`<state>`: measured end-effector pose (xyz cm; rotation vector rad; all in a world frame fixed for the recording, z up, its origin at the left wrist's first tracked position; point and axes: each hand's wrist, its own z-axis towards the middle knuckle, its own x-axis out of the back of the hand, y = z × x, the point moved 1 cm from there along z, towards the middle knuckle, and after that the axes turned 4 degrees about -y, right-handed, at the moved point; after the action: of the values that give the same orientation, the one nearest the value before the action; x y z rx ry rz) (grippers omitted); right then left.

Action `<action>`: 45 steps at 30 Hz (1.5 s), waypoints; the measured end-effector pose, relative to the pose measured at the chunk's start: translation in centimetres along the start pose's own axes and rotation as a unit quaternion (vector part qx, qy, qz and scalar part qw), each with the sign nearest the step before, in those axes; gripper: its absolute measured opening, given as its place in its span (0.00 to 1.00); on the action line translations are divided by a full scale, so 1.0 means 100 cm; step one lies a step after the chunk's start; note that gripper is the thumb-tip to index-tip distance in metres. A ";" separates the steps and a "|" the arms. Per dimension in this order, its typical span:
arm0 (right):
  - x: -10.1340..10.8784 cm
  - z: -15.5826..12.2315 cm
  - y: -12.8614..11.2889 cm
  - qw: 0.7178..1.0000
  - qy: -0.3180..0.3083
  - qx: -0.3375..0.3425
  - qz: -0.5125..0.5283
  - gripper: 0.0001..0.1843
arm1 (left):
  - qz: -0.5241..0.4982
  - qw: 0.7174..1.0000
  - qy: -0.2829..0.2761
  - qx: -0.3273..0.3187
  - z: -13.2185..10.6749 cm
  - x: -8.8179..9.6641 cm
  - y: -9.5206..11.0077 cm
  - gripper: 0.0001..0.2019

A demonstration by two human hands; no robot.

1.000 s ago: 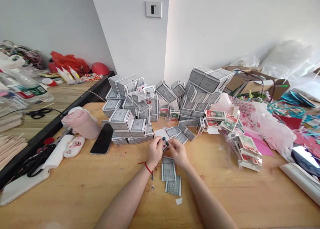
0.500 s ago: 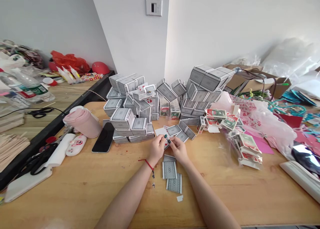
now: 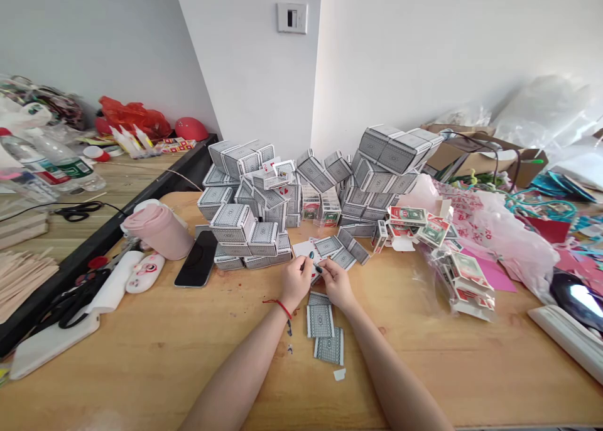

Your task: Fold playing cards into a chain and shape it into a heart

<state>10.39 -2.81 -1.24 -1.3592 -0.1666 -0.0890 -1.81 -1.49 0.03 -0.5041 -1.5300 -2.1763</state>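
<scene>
My left hand (image 3: 295, 281) and my right hand (image 3: 335, 281) meet at the middle of the wooden table (image 3: 141, 349), fingers pinched together on a small stack of playing cards (image 3: 315, 273) with red marks. A red string circles my left wrist. Just below my hands lie grey-backed playing cards (image 3: 320, 321) in a short row, with a small white scrap (image 3: 338, 374) beside them. Behind my hands rises a big pile of grey patterned card boxes (image 3: 264, 198). More loose cards (image 3: 336, 249) lie between the pile and my hands.
A black phone (image 3: 196, 259), a pink roll (image 3: 157, 230) and black scissors (image 3: 66, 305) lie at the left. Red-and-green card boxes (image 3: 464, 274) in clear wrap and pink plastic bags (image 3: 509, 236) crowd the right. A second table (image 3: 117, 180) holds water bottles (image 3: 56, 161).
My hands have stayed together on the cards, with only slight finger movement. The view shifted a little.
</scene>
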 end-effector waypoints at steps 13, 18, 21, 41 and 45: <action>-0.007 0.001 0.000 0.991 0.094 -0.098 0.022 0.17 | -0.160 0.985 0.052 0.039 0.006 -0.005 -0.002 0.08; 0.001 0.002 -0.001 0.986 0.129 -0.107 0.021 0.18 | -0.164 0.986 0.016 -0.003 0.003 -0.005 0.001 0.13; 0.003 0.003 -0.001 0.986 0.126 -0.106 0.023 0.17 | -0.111 0.993 0.003 -0.027 0.001 -0.007 -0.001 0.14; 0.007 0.004 -0.020 0.912 -0.034 -0.145 0.383 0.14 | -0.080 0.997 -0.013 -0.008 0.002 -0.002 0.003 0.10; 0.008 0.002 -0.025 0.895 -0.077 -0.157 0.411 0.12 | -0.104 0.994 -0.018 -0.039 0.003 -0.001 0.005 0.10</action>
<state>10.74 -3.07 1.36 -1.6607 0.3136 0.7338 -1.45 -1.30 0.46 -0.4272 -1.5828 -2.4044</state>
